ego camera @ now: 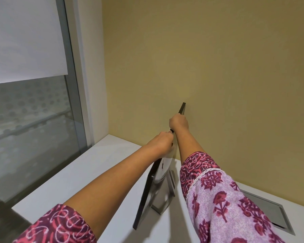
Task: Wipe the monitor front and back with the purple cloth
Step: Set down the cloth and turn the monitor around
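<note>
Where hands [162, 140] [179, 122] grip the monitor [145, 199], fingertips lie hidden.

Left hand [162, 140] and right hand [178, 122] reach far forward, close together — both curled, gripping.

On desk [95, 172]: monitor [144, 199], window [33, 120] to L, hatch [263, 209] to R, wall [218, 67] behind.

No legible text, brands, numbers or signs, dark mark on monitor [161, 172] back too blurred to read.
</note>
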